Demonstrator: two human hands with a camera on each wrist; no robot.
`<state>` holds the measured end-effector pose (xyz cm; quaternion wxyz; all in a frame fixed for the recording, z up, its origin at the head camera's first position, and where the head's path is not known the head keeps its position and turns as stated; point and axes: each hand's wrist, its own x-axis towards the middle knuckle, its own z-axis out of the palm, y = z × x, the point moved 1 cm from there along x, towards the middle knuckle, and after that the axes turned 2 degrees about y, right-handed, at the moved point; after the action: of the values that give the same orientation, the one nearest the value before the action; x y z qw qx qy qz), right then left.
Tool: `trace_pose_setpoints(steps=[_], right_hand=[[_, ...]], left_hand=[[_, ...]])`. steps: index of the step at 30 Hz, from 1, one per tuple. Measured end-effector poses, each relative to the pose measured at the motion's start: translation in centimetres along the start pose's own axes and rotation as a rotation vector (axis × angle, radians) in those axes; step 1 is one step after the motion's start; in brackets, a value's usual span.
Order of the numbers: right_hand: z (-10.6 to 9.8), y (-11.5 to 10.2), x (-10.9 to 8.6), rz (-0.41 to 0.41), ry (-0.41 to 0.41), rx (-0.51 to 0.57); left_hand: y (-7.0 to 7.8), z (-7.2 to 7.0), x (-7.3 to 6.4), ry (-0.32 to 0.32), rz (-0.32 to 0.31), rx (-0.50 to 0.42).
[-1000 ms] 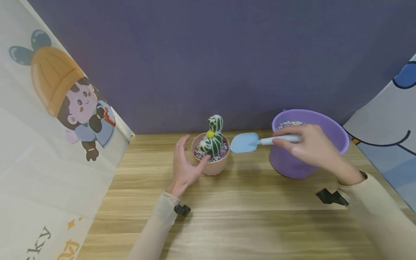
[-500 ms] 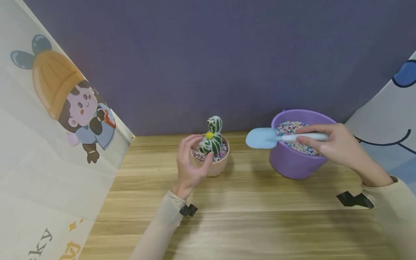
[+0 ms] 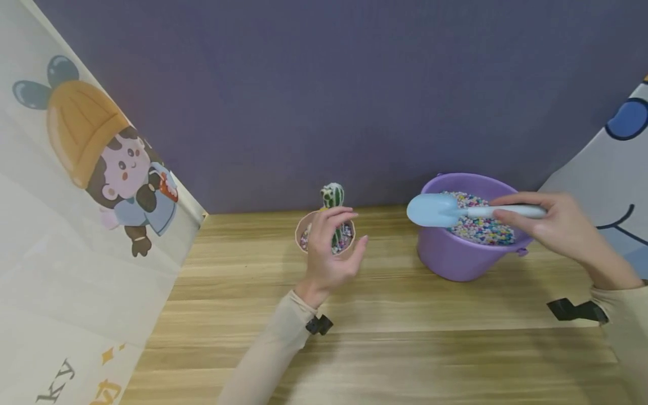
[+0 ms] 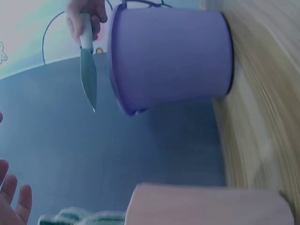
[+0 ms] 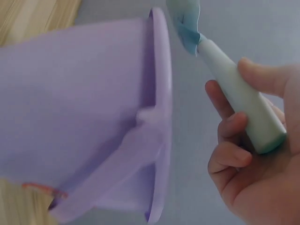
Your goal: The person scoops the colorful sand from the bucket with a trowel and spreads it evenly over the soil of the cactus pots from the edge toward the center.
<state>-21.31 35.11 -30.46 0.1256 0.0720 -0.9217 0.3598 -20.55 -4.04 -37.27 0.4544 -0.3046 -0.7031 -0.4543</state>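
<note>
My right hand point(image 3: 562, 225) grips the pale handle of a light-blue trowel point(image 3: 434, 210) above the purple bucket point(image 3: 455, 259). The trowel's blade points left, over the bucket's rim, and clear of the bucket in the right wrist view. Colourful beads point(image 3: 481, 225) lie inside the bucket. My left hand point(image 3: 326, 253), fingers and thumb spread apart with nothing between them, is in front of a cactus point(image 3: 332, 194) in a pink pot point(image 3: 298, 236). That hand hides much of the pot and the cactus. In the left wrist view the pot point(image 4: 206, 206) appears apart from the fingers.
A wooden tabletop point(image 3: 385, 349) spans the foreground. Behind it rises a dark blue-grey wall point(image 3: 329, 101). Printed panels stand at either side, the left panel point(image 3: 61, 270) with a cartoon figure. The bucket's handle point(image 5: 112, 173) hangs down its side.
My right hand has carried the trowel to the right, from beside the pot to over the bucket. My left hand has shifted right, now covering part of the cactus. Pot and bucket stay put.
</note>
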Motion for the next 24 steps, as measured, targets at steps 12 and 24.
trace_pose_setpoints(steps=[12,24], right_hand=[[-1.7,3.7,0.0,0.068,0.004,-0.065],[-2.6,6.4,0.5,0.117,-0.016,-0.106]], left_hand=[[0.7,5.0,-0.5,-0.391,-0.292,0.031],[0.6,9.4,-0.6,-0.612,-0.523,0.049]])
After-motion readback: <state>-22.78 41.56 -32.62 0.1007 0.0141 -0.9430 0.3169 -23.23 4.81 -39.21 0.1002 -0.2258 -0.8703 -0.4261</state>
